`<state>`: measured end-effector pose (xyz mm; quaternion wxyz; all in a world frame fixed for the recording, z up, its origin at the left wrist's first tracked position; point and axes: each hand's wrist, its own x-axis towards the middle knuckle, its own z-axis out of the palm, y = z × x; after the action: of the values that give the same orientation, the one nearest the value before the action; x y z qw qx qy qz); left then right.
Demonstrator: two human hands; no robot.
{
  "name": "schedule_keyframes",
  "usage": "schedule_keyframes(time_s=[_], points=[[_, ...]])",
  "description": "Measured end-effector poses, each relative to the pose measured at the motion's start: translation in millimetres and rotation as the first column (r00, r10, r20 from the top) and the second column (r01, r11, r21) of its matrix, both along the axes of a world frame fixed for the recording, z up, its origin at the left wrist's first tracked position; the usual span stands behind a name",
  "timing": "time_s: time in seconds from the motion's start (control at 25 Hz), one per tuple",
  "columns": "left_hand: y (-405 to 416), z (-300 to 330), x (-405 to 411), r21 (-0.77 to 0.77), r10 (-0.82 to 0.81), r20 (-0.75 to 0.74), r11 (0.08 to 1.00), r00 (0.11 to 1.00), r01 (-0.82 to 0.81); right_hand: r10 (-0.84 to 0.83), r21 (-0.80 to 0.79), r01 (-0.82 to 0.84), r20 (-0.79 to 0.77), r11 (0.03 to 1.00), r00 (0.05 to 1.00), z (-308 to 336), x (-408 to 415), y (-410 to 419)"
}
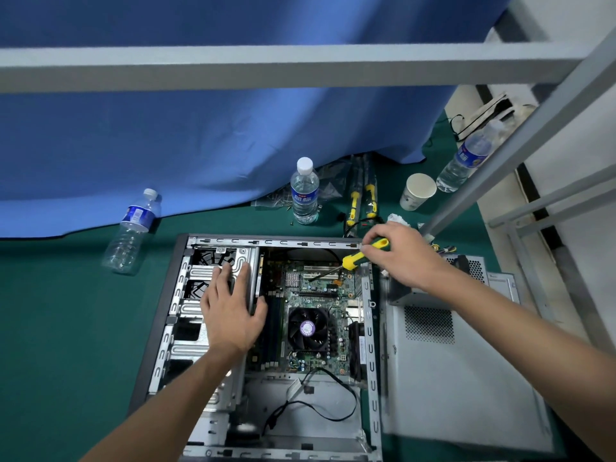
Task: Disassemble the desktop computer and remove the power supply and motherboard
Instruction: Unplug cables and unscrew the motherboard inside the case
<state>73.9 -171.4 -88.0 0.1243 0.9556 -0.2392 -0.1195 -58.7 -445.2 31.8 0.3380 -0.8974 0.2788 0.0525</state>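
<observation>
An open desktop case (186,295) lies flat on the green table. Inside it sits the green motherboard (320,288) with a black CPU fan (308,328). My left hand (230,311) rests flat, fingers straight, on the metal drive cage (200,271) at the case's left side. My right hand (400,255) grips a yellow-and-green screwdriver (353,260), its tip pointing down-left onto the board's upper part. A grey power supply box (466,268) lies outside the case at the right, partly behind my right forearm.
The removed side panel (450,378) lies right of the case. Three water bottles (305,191) (131,228) (466,158), a paper cup (416,191), spare yellow screwdrivers (361,201) and loose screws (280,198) stand behind the case. A grey frame post (500,155) slants at right. Blue cloth (200,145) hangs behind.
</observation>
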Motion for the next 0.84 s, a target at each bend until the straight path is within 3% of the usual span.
schedule_keyframes(time_s=[0.08, 0.16, 0.24, 0.36, 0.48, 0.6, 0.68, 0.76, 0.84], points=[[-3.7, 13.3, 3.4, 0.010, -0.014, -0.034, 1.000, 0.999, 0.015, -0.123, 0.152, 0.116, 0.039, 0.982, 0.992, 1.6, -9.9, 3.4], [-12.6, 29.8, 1.5, -0.091, -0.098, -0.083, 0.992, 0.992, 0.090, -0.202, 0.263, 0.178, 0.068, 0.948, 0.977, 4.6, -18.1, 9.2], [-25.9, 47.6, -5.5, -0.213, -0.204, -0.209, 0.964, 0.956, 0.160, -0.248, 0.322, 0.211, 0.078, 0.923, 0.966, 6.9, -26.5, 15.5], [-39.9, 63.5, -11.9, -0.263, -0.257, -0.294, 0.948, 0.921, 0.180, -0.277, 0.354, 0.242, 0.049, 0.903, 0.960, 7.6, -36.4, 25.0], [-39.0, 71.3, -11.9, -0.297, -0.258, -0.291, 0.940, 0.921, 0.169, -0.346, 0.435, 0.285, 0.066, 0.854, 0.936, 7.8, -45.9, 32.1], [-28.1, 75.5, -5.0, -0.394, -0.220, -0.401, 0.918, 0.889, 0.049, -0.441, 0.530, 0.351, 0.049, 0.772, 0.896, 2.8, -61.4, 35.8], [-18.6, 75.7, -0.9, -0.502, -0.162, -0.592, 0.840, 0.789, -0.204, -0.567, 0.633, 0.440, -0.001, 0.638, 0.824, -1.4, -73.7, 42.2], [-11.6, 74.8, -1.5, -0.508, -0.186, -0.804, 0.709, 0.564, -0.489, -0.647, 0.808, 0.459, -0.132, 0.369, 0.751, -5.6, -84.3, 55.0], [-6.4, 73.7, -6.9, -0.415, -0.220, -0.905, 0.635, 0.363, -0.651, -0.576, 0.910, 0.391, -0.247, 0.140, 0.779, -3.9, -89.1, 74.0]])
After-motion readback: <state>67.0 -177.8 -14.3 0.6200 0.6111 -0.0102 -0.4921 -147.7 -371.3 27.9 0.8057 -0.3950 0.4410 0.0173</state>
